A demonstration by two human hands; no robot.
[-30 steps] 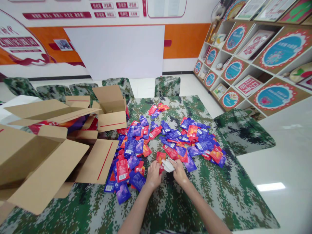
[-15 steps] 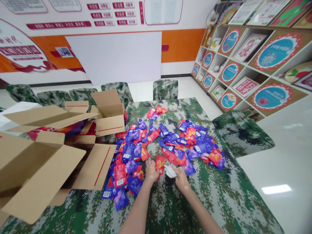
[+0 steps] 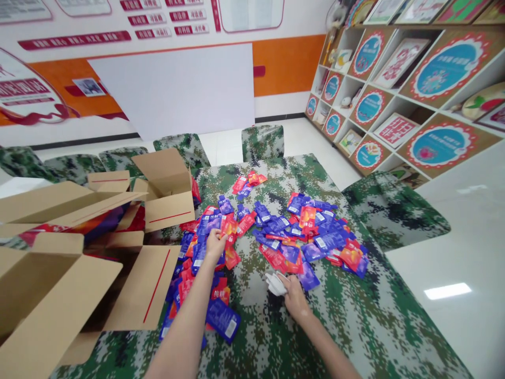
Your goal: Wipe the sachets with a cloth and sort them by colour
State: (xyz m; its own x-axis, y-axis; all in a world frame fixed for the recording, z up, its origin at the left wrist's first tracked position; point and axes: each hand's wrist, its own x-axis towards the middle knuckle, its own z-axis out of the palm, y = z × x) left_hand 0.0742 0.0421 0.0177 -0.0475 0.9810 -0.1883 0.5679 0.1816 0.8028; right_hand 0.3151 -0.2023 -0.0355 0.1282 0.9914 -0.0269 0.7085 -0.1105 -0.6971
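Note:
Over the left pile of pouches (image 3: 199, 255), my left hand (image 3: 216, 245) has its fingers pinched on the edge of a red and orange spouted pouch (image 3: 229, 225). My right hand (image 3: 295, 295) is low above the table, closed on a folded white cloth (image 3: 276, 284); whether it is cloth or paper I cannot tell. Just beyond that hand spreads the right pile of red and purple pouches (image 3: 315, 237). A dark blue pouch (image 3: 223, 318) lies at the near end of the left pile, beside my left forearm.
Open cardboard boxes (image 3: 148, 284) crowd the table's left side, flaps sticking out. A small cluster of pouches (image 3: 249, 182) lies at the far end. Camouflage cloth covers the table (image 3: 272, 337) and chairs (image 3: 263, 143). Shelves (image 3: 394, 100) stand at the right.
My left hand has moved left and away from me, onto the left pile. The red pouch beside it has left the middle of the table. My right hand has barely moved.

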